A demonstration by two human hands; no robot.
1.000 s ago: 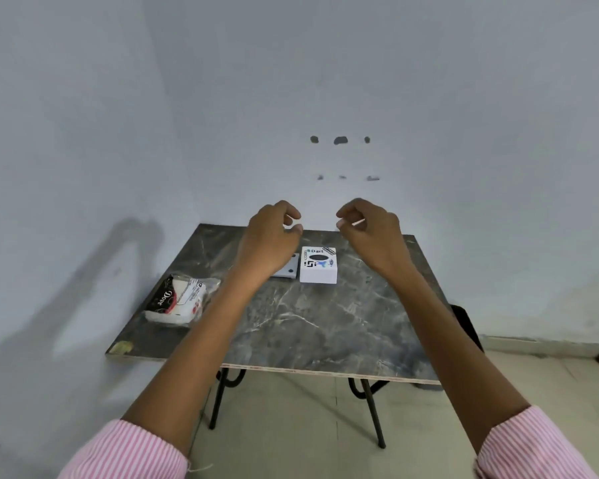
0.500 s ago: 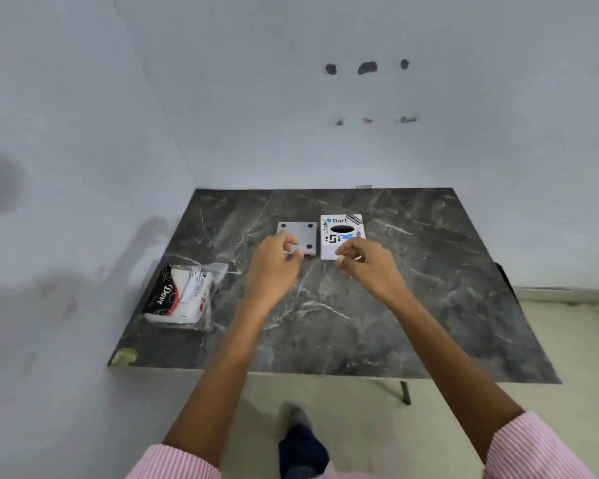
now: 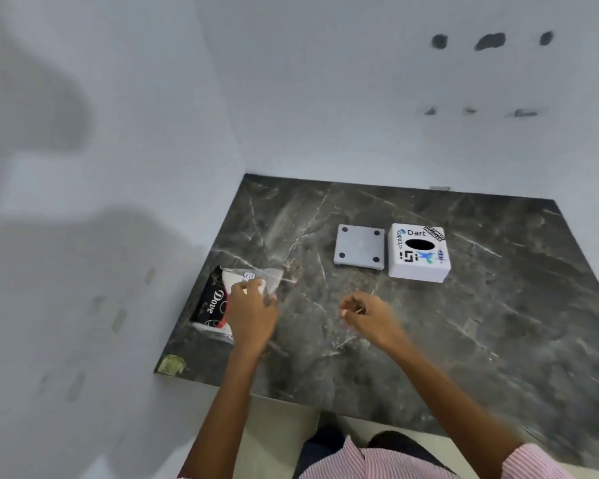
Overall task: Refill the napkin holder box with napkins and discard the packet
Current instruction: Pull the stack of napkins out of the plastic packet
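A clear plastic napkin packet [image 3: 215, 302] with a black and red "Dove" label lies at the table's left edge. My left hand [image 3: 251, 314] rests on its right side, fingers curled over the plastic. The white napkin holder box [image 3: 418, 254], stickered and with a dark oval slot on top, stands toward the back of the table. Its grey lid [image 3: 359, 247] lies flat just left of it. My right hand [image 3: 369, 314] hovers over the table's middle with fingers loosely curled, holding nothing, well short of the box.
The dark marble-patterned table [image 3: 464, 340] sits in a corner, with white walls close on the left and behind. Its front left corner is chipped [image 3: 170, 364]. Pale floor shows below the front edge.
My left hand moved left from near the grey lid onto the napkin packet. My right hand drew back from the box toward the table's middle. The view shifted left and closer.
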